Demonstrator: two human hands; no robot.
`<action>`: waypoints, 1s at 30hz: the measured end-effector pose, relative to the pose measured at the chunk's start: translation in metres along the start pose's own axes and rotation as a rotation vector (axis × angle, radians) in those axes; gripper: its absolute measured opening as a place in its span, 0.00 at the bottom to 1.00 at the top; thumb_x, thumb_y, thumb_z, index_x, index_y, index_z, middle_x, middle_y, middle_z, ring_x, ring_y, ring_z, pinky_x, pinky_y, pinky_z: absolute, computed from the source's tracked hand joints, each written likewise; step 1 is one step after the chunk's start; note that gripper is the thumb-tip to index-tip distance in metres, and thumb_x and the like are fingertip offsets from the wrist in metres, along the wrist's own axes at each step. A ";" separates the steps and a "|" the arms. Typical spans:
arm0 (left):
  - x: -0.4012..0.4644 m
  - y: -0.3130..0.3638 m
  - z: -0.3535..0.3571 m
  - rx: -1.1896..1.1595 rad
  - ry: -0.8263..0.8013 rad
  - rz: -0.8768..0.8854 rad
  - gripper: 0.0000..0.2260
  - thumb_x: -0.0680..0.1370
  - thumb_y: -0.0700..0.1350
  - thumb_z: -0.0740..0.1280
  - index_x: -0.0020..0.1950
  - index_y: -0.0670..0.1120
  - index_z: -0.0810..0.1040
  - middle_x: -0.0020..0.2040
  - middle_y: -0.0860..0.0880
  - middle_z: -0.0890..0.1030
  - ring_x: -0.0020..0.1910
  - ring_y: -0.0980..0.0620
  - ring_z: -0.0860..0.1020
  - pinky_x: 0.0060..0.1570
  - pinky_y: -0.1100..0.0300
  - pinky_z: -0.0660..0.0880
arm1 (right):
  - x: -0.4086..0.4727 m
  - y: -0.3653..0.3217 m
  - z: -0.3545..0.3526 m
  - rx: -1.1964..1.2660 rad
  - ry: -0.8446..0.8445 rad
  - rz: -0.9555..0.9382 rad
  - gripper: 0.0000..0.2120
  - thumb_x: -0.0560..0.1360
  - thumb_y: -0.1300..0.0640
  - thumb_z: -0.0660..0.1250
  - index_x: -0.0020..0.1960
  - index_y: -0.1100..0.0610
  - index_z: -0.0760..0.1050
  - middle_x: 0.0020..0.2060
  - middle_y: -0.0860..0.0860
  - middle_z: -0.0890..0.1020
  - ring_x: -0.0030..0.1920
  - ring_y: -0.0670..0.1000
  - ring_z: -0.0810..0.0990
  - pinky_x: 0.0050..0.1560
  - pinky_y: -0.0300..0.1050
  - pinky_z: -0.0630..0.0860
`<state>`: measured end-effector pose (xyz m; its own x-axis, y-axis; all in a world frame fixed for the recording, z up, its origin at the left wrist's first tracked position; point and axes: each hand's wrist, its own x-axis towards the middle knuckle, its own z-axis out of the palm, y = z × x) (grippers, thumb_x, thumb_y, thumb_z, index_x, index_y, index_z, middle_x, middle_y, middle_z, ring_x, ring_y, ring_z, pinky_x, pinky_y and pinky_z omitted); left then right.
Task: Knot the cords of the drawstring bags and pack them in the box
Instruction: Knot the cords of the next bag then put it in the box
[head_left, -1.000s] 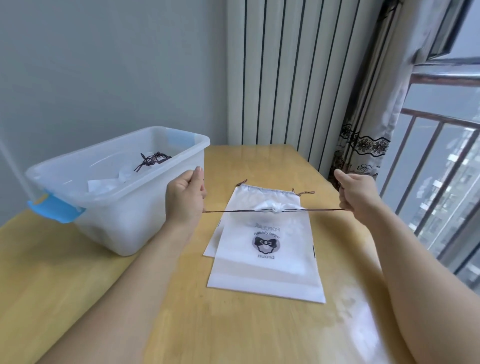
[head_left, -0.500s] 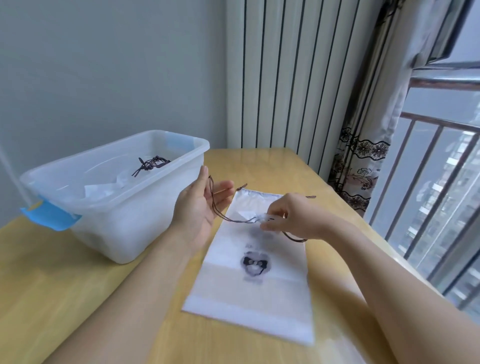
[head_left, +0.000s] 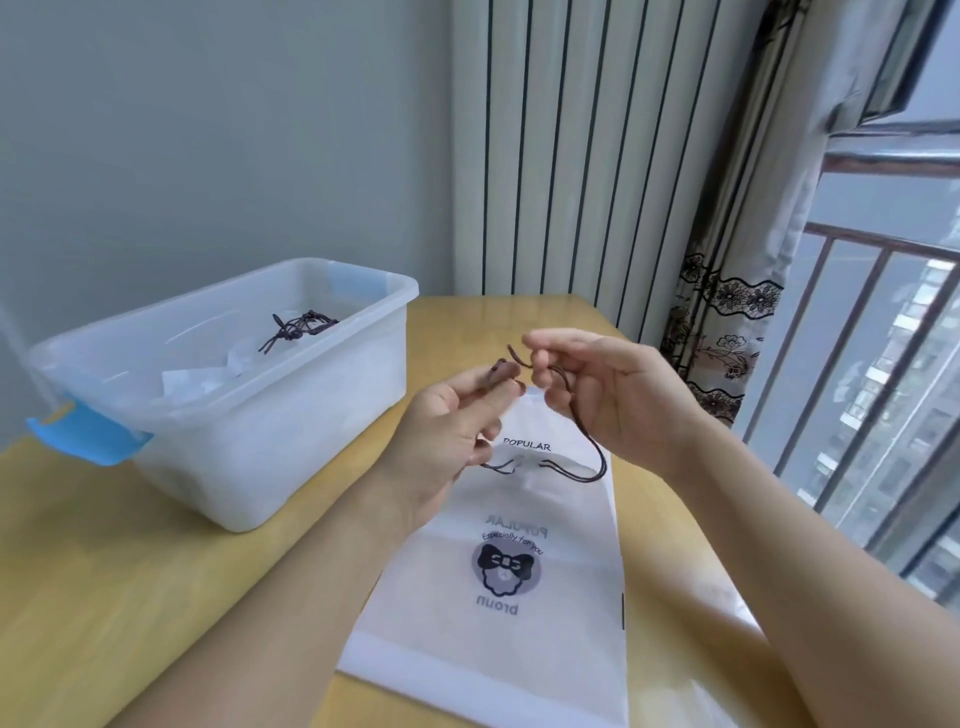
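Light wooden table (head_left: 130, 571) spans the frame, with a grey wall on the far side. White ribbed panel (head_left: 571, 156) stands at the far edge of the table; patterned curtain (head_left: 727, 338) and a railed window sit far right.

Translucent plastic storage box with blue latches (head_left: 249, 415) sits on the table at left. Inside it are white bags, with a knotted dark cord bundle (head_left: 298, 328) on top.

White drawstring bag with a printed bow logo (head_left: 498, 597) lies flat on the table, centre-near, just right of the box, mouth end at the far side. "POPULAR" print is visible near the mouth.

Left hand (head_left: 447, 441) is raised over the bag mouth, fingers curled, thumb and fingertips pinching one end of the dark brown drawstring cord (head_left: 587, 441). Right hand (head_left: 613, 395) is beside it, fingers partly curled, pinching the other cord end. The cord drops from the right hand in a loop down to the bag mouth.

The two hands are close together, not touching as far as I can see.
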<state>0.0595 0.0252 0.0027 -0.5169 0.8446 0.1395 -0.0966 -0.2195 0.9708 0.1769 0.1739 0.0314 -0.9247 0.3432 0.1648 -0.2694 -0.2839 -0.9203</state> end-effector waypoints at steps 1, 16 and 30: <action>-0.003 0.000 0.001 0.049 -0.051 -0.005 0.11 0.75 0.41 0.74 0.57 0.48 0.82 0.49 0.54 0.82 0.33 0.56 0.68 0.28 0.67 0.63 | -0.001 0.002 0.006 0.052 -0.062 -0.027 0.15 0.76 0.62 0.59 0.57 0.65 0.80 0.44 0.55 0.82 0.44 0.51 0.80 0.44 0.39 0.79; -0.004 -0.011 0.015 0.028 -0.010 -0.198 0.10 0.82 0.44 0.65 0.44 0.44 0.82 0.38 0.48 0.82 0.25 0.57 0.68 0.25 0.65 0.60 | -0.006 0.025 0.022 -0.686 0.019 -0.255 0.19 0.83 0.64 0.61 0.72 0.52 0.72 0.66 0.50 0.78 0.55 0.52 0.83 0.55 0.49 0.80; 0.004 -0.009 0.007 -0.185 0.028 -0.173 0.09 0.83 0.40 0.62 0.52 0.41 0.83 0.44 0.46 0.84 0.36 0.58 0.81 0.33 0.68 0.78 | 0.003 0.015 -0.011 -0.675 0.069 0.147 0.19 0.81 0.52 0.66 0.43 0.68 0.75 0.28 0.49 0.65 0.29 0.48 0.61 0.31 0.39 0.60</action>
<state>0.0642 0.0334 -0.0038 -0.5026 0.8639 -0.0336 -0.3382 -0.1607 0.9273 0.1731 0.1809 0.0140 -0.9135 0.4064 0.0189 0.1046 0.2795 -0.9544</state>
